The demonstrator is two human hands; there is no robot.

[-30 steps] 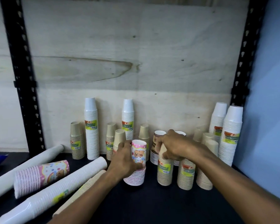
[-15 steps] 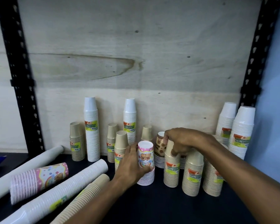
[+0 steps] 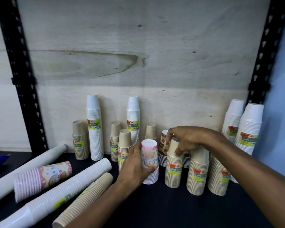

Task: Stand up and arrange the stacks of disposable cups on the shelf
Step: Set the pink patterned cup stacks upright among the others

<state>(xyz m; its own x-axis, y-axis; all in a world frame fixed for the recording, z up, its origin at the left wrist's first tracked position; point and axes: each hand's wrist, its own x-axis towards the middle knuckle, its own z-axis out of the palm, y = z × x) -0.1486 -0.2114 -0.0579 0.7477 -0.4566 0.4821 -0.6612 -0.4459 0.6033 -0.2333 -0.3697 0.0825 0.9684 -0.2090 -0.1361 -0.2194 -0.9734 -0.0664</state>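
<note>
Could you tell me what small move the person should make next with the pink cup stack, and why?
Probably let go of the pink printed stack and reach for a stack lying flat. It already stands upright beside the kraft stack, with the left hand curled round it, while another pink stack and a long white stack lie on their sides on the shelf.

Shelf (image 3: 155,211) black. Backboard (image 3: 138,46) pale wood grain. Cup stacks: white (image 3: 95,137), kraft brown (image 3: 174,171), pink with cartoon print (image 3: 149,162). Labels (image 3: 94,124) yellow-green, orange-topped. Right wall (image 3: 280,79) blue.
</note>
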